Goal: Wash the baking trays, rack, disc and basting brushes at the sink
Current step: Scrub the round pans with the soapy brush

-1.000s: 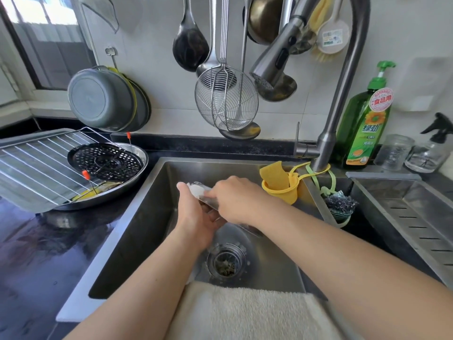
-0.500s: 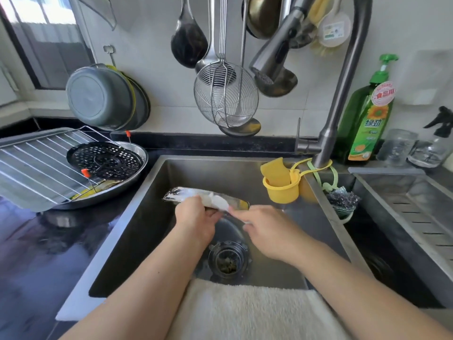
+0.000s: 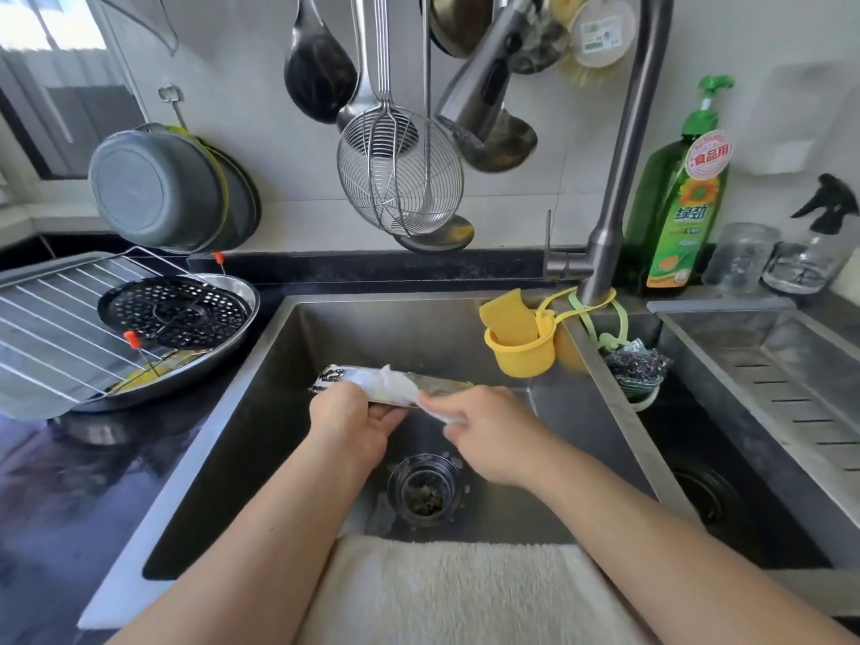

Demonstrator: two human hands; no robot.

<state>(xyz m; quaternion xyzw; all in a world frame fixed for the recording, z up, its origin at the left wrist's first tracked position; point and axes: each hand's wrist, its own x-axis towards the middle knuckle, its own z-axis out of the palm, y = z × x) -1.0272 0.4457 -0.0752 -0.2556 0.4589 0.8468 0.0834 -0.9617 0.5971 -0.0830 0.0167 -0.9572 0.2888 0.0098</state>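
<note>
Over the steel sink [image 3: 288, 365], above the drain [image 3: 426, 488], I see my left hand [image 3: 351, 423] gripping a shiny metal baking tray [image 3: 442, 388] edge-on, while my right hand [image 3: 488, 435] pinches a white cloth [image 3: 391, 386] against it. At far left on the dark counter, a wire rack [image 3: 51, 318] and a black perforated disc [image 3: 174, 311] rest in a round steel pan [image 3: 242, 314].

A pale tiled wall [image 3: 260, 86] fills the upper frame. At upper left, a window [image 3: 56, 53] lets in bright daylight. A dark glossy counter [image 3: 70, 495] spreads across the lower left, reflecting the light.
</note>
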